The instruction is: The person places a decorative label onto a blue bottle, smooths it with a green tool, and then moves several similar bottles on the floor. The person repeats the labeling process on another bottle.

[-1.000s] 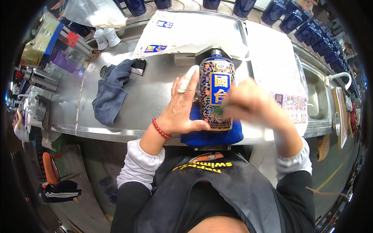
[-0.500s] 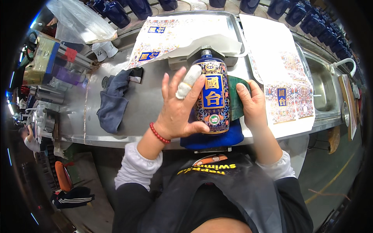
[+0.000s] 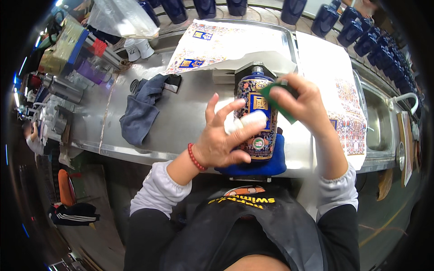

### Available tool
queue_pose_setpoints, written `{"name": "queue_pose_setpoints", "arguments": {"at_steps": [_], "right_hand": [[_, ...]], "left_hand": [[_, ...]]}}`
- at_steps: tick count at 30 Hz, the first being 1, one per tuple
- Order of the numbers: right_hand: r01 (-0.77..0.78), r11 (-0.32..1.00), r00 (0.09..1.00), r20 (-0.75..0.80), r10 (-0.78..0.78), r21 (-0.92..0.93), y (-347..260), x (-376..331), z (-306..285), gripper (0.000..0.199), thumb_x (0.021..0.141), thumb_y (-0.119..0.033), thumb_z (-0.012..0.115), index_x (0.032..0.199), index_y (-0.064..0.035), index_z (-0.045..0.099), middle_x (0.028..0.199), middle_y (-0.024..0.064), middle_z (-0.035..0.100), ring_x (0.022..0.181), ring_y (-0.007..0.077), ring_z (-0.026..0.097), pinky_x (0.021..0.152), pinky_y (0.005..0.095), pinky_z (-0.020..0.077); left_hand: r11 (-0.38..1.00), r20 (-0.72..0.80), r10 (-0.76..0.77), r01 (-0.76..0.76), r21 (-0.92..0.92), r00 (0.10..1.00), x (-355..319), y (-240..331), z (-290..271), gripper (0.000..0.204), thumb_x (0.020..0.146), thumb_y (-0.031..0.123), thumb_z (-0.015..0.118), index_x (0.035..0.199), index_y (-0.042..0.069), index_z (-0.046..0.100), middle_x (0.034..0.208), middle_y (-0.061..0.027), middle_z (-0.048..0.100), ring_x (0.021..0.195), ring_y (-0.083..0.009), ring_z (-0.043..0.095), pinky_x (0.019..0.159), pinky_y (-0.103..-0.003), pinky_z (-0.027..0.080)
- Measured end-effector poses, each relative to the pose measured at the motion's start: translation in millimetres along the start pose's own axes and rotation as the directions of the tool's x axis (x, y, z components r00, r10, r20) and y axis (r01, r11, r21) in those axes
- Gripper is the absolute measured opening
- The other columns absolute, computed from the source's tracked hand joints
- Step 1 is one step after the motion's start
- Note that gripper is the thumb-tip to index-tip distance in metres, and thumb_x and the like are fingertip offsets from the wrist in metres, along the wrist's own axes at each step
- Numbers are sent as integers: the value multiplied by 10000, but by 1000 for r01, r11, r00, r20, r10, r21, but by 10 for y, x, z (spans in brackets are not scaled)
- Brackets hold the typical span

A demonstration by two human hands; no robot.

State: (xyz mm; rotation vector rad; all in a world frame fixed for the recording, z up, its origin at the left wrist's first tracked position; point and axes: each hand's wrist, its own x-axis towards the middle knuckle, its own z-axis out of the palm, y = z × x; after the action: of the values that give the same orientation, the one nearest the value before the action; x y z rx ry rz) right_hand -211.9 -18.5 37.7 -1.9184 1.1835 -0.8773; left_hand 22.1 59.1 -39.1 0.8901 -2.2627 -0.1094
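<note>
A dark blue bottle (image 3: 256,118) with a patterned label lies on its side on a blue cloth pad (image 3: 266,162) at the near edge of the steel table (image 3: 181,117). My left hand (image 3: 224,137) rests against the bottle's left side, fingers spread, two fingertips wrapped in white tape. My right hand (image 3: 300,101) is over the bottle's upper right and pinches a green flat scraper (image 3: 276,101) against the label.
A dark grey rag (image 3: 142,108) lies to the left on the table. Printed label sheets (image 3: 217,40) sit behind the bottle and more sheets (image 3: 343,99) at the right. Several blue bottles (image 3: 370,40) line the back right. A sink (image 3: 377,122) is at right.
My right hand has moved from the bottle's lower right side up toward its neck with the green scraper. My left hand has slid down a little and stays on the bottle.
</note>
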Motion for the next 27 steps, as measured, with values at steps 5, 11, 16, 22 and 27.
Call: {"name": "queue_pose_setpoints", "arguments": {"at_steps": [5,11,16,22,27], "right_hand": [[170,985,975,-137,-173,-35,21,-74,-64,154,961,-146,689,986,5,672,814,60,672,692,93,601,606,250,476],[98,994,978,-190,-89,39,357,-531,102,434,993,55,510,1426,22,514,1350,199,615,1161,243,650,889,312,567],[201,956,977,-30,-213,-215,356,-640,275,514,984,17,496,1497,1,461,1505,227,483,1359,322,516,1040,385,482],[179,935,984,44,-175,-305,346,-659,330,512,1044,-190,559,1495,25,450,1549,267,401,1404,397,447,1139,422,389],[179,934,983,32,-178,-309,332,-646,365,516,1052,-209,546,1500,24,443,1554,271,392,1411,404,438,1136,418,391]], "left_hand": [[996,-58,-81,84,44,995,-54,70,60,802,932,749,458,1413,121,588,1418,-141,578,1455,-372,296,1230,-575,12],[923,-122,-333,350,162,935,-219,381,168,895,785,671,696,1470,116,541,1505,-185,406,1431,-419,219,1171,-659,27],[933,-169,-201,241,266,965,-142,458,177,839,777,642,721,1466,191,559,1530,-154,401,1482,-387,191,1162,-675,19],[906,-54,-423,424,8,905,-233,544,179,1007,780,676,713,1572,146,388,1573,-203,365,1460,-468,157,1148,-686,42],[889,-101,-449,432,-152,888,-161,373,94,1026,869,791,496,1568,53,354,1520,-235,432,1439,-483,202,1132,-695,70]]}}
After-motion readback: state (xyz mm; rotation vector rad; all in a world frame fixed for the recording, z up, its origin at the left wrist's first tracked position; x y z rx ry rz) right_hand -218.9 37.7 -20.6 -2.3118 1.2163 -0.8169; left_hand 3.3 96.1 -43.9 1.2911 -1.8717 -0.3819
